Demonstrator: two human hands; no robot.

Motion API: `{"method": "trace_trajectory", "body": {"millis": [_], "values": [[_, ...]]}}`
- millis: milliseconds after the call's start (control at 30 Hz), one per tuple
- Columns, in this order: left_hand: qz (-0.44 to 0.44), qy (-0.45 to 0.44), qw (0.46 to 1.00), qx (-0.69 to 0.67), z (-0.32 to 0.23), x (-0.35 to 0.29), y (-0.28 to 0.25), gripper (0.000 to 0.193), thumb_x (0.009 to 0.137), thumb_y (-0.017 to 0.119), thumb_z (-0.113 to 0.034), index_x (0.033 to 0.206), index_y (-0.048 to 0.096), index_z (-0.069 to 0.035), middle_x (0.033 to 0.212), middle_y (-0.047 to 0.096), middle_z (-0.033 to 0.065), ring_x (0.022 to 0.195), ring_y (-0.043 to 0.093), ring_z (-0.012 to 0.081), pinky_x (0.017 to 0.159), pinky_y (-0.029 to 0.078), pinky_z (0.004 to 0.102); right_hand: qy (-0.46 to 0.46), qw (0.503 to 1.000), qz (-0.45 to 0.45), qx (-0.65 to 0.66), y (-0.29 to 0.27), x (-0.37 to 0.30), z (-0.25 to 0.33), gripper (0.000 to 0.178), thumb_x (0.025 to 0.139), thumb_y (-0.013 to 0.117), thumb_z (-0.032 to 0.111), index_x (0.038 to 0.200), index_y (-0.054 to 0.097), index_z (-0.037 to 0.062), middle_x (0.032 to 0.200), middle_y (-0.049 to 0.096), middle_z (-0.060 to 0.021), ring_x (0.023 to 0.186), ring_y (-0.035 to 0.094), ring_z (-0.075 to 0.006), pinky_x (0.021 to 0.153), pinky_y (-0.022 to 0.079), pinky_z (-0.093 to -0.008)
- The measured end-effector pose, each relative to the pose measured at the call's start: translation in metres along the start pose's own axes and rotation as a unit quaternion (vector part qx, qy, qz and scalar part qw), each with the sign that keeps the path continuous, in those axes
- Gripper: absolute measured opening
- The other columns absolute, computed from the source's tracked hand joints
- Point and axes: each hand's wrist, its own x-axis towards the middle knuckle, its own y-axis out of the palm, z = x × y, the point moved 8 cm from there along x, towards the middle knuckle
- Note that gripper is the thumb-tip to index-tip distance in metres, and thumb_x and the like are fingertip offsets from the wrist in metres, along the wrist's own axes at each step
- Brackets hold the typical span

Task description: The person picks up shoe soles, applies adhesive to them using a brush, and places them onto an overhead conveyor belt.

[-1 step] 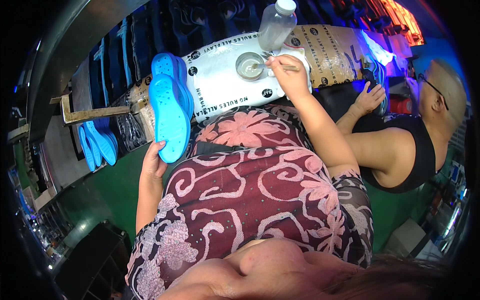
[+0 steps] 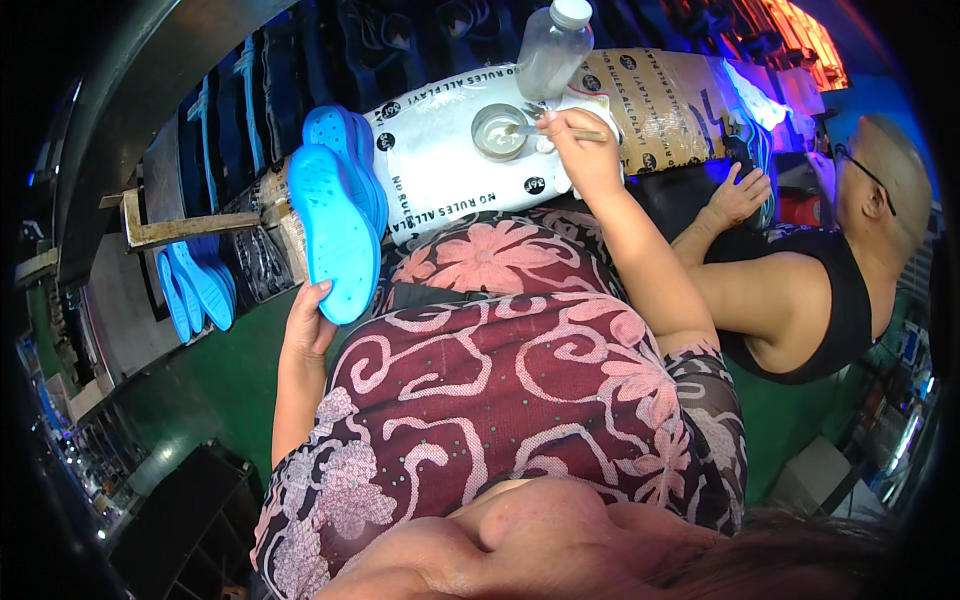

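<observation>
My left hand grips the near end of a bright blue shoe sole, with the thumb on its top face. Its far end lies over a stack of more blue soles. In my right hand is a brush, held like a pen. The brush tip reaches into a small round cup holding a pale liquid. That cup stands on a white wrapped surface with dark print. Just beyond my right hand a clear bottle with a white cap stands upright.
More blue soles hang at the left beside a metal bracket. To the right sits a person in a black sleeveless top, one hand at the bench. Black racks run along the far side, with an orange glowing heater at the far right.
The far end of the blue sole has swung slightly left and its face has tilted. My right hand and the brush have shifted very slightly.
</observation>
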Motion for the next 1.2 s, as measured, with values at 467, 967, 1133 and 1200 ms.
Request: {"method": "trace_trajectory", "body": {"millis": [467, 967, 1133, 1200], "values": [[-0.050, 0.225, 0.953, 0.195, -0.041, 0.028, 0.077, 0.036, 0.085, 0.054, -0.011, 0.115, 0.038, 0.001, 0.091, 0.059, 0.0125, 0.063, 0.060, 0.0162, 0.053, 0.049, 0.0245, 0.049, 0.995, -0.040, 0.081, 0.003, -0.009, -0.015, 0.027, 0.090, 0.053, 0.021, 0.083, 0.064, -0.0030, 0.079, 0.065, -0.0087, 0.069, 0.057, -0.0121, 0.066, 0.046, -0.0251], [-0.036, 0.441, 0.845, 0.301, -0.078, 0.040, 0.139, 0.032, 0.079, 0.063, -0.011, 0.105, 0.050, 0.002, 0.090, 0.064, 0.0122, 0.081, 0.061, 0.0156, 0.074, 0.048, 0.0286, -0.040, 0.991, 0.025, 0.126, -0.002, -0.030, 0.091, 0.038, 0.094, 0.042, 0.023, 0.078, 0.062, -0.0048, 0.076, 0.059, -0.0101, 0.070, 0.054, -0.0153, 0.068, 0.042, -0.0270], [-0.011, 0.499, 0.808, 0.313, -0.081, 0.031, 0.156, 0.029, 0.077, 0.063, -0.009, 0.102, 0.051, 0.002, 0.089, 0.064, 0.0125, 0.080, 0.061, 0.0152, 0.073, 0.047, 0.0280, -0.214, 0.975, 0.025, 0.049, 0.009, -0.033, 0.126, 0.022, 0.086, 0.053, 0.014, 0.072, 0.065, 0.0022, 0.065, 0.061, -0.0065, 0.063, 0.055, -0.0209, 0.066, 0.041, -0.0310], [-0.015, 0.510, 0.800, 0.316, -0.082, 0.030, 0.156, 0.031, 0.078, 0.062, -0.008, 0.104, 0.050, 0.003, 0.090, 0.064, 0.0129, 0.081, 0.060, 0.0154, 0.074, 0.047, 0.0286, -0.223, 0.974, 0.009, 0.041, 0.008, -0.034, 0.129, 0.021, 0.085, 0.054, 0.014, 0.071, 0.064, 0.0031, 0.064, 0.060, -0.0066, 0.062, 0.055, -0.0210, 0.065, 0.040, -0.0308]]}}
